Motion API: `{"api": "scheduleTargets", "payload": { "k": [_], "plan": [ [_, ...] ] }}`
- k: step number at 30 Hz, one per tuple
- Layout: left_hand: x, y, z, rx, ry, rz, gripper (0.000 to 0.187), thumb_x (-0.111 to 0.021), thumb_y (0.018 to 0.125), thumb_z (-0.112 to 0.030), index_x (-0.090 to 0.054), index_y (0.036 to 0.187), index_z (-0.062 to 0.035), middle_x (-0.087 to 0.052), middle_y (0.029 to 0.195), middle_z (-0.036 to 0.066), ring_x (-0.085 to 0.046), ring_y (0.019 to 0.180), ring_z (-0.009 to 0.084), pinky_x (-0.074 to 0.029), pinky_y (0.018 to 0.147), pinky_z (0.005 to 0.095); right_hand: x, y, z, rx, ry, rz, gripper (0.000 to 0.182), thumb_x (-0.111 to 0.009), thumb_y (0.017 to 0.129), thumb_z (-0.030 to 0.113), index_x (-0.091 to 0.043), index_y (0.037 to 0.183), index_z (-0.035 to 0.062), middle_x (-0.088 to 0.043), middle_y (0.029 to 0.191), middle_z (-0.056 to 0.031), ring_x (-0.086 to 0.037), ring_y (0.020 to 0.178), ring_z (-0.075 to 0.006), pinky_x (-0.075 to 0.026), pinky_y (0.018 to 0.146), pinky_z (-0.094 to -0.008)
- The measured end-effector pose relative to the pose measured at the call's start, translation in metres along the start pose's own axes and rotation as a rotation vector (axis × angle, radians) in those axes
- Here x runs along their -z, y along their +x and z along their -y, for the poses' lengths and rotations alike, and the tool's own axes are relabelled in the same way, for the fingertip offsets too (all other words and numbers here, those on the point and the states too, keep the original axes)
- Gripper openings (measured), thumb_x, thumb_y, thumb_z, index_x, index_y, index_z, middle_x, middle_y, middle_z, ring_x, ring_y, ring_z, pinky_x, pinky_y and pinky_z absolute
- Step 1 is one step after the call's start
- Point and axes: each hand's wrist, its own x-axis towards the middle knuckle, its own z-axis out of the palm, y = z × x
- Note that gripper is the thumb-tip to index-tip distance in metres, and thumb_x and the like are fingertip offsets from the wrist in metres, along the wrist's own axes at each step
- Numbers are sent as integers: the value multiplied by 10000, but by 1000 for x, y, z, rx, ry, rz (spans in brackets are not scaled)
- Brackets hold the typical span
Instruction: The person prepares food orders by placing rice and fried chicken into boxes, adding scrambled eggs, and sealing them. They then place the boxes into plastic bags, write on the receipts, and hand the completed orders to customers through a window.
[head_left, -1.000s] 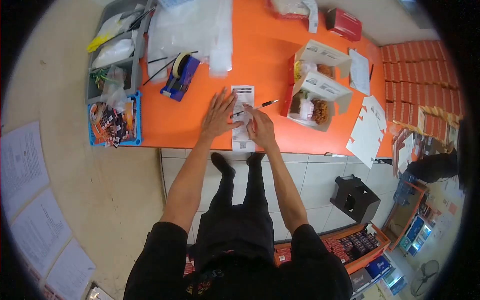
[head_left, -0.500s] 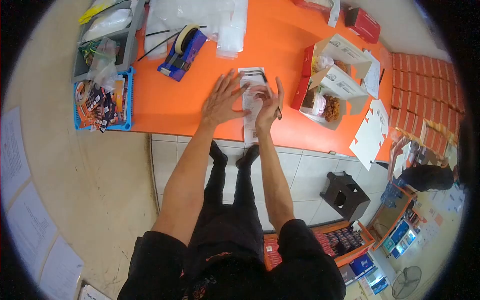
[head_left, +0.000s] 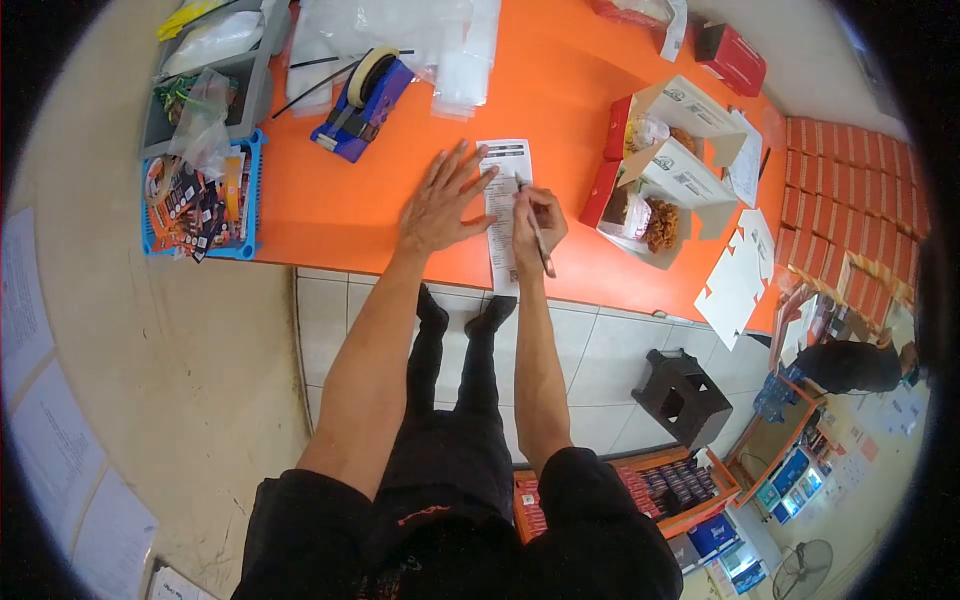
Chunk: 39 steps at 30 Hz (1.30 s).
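The receipt (head_left: 503,240) bears lines too small to read and is partly hidden by the left hand (head_left: 438,212) and right hand (head_left: 537,228), while the picture's top edge cuts off the clear plastic bags (head_left: 400,25) and grey divided tray (head_left: 262,95).

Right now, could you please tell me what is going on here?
A person stands at an orange table with a printed slip on it. The right hand holds a pen, its tip at the slip, while the left hand lies spread at the slip's left edge. Two open food boxes stand off to the right.
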Motion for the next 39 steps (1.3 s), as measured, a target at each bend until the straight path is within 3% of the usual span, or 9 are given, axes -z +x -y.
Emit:
{"api": "scheduleTargets", "payload": {
  "k": [10, 14, 18, 22, 24, 26, 31, 33, 39],
  "plan": [
    [5, 2, -2, -22, -76, 30, 806, -673, 791, -521, -368, 1483, -239, -198, 1596, 20, -107, 1484, 254, -92, 1214, 432, -6, -3, 5, 97, -464, -180, 306, -658, 881, 41, -471, 641, 15, -464, 497, -42, -433, 464, -82, -352, 439, -260],
    [0, 5, -1, -34, -42, 32, 832, -690, 773, -511, -362, 1487, -240, -189, 1599, 24, -104, 1484, 259, -99, 1214, 439, 6, -8, 8, 85, -509, 162, 309, -648, 896, 56, -483, 637, 20, -520, 541, -43, -442, 473, -81, -366, 459, -250],
    [-1, 4, -1, -20, -37, 28, 847, -703, 760, -506, -363, 1487, -236, -180, 1602, 30, -103, 1484, 261, -95, 1215, 440, 0, -6, -12, 32, -357, -125, 194, -677, 859, 37, -587, 688, 17, -588, 579, -76, -521, 490, -90, -412, 481, -241],
    [1, 6, -3, -20, -17, 48, 838, -699, 765, -508, -369, 1484, -231, -177, 1603, 32, -101, 1485, 262, -92, 1215, 441, 18, -1, -10, 73, -398, 30, 169, -610, 924, 111, -628, 786, 16, -670, 699, -59, -602, 581, -114, -463, 534, -254],
    [2, 4, -2, -25, -40, 30, 819, -681, 775, -546, -391, 1472, -227, -204, 1593, 61, -119, 1481, 283, -113, 1204, 473, 31, 22, 27, 109, -389, -209, 414, -486, 999, 343, -671, 777, 46, -673, 689, -55, -610, 596, -123, -473, 547, -285],
    [5, 1, -2, -4, -54, 34, 823, -677, 774, -557, -389, 1473, -231, -202, 1594, 63, -116, 1481, 283, -112, 1205, 470, 35, 52, 62, 171, -339, -412, 373, -514, 1008, 259, -632, 732, 38, -642, 644, -61, -545, 519, -111, -432, 490, -258],
    [4, 1, -2, -10, -63, 23, 825, -677, 762, -571, -393, 1472, -260, -191, 1597, 67, -105, 1483, 281, -106, 1206, 458, 11, 63, 99, -5, 36, -159, 254, -638, 937, 103, -521, 725, 27, -554, 571, -49, -493, 489, -76, -380, 453, -222],
    [6, 1, -2, -7, -62, 44, 799, -680, 758, -567, -410, 1460, -296, -177, 1602, 61, -99, 1485, 276, -97, 1208, 452, -6, 48, 87, -140, 114, 186, 218, -641, 917, 52, -511, 744, 28, -543, 572, -34, -473, 494, -68, -382, 478, -212],
    [10, 1, -2, -5, -84, 67, 784, -698, 747, -548, -427, 1447, -322, -161, 1607, 51, -91, 1487, 267, -79, 1210, 445, 19, 23, -7, -40, -136, 293, 291, -632, 877, -8, -448, 654, 28, -483, 551, -7, -406, 500, -64, -354, 486, -217]
  ]
}}
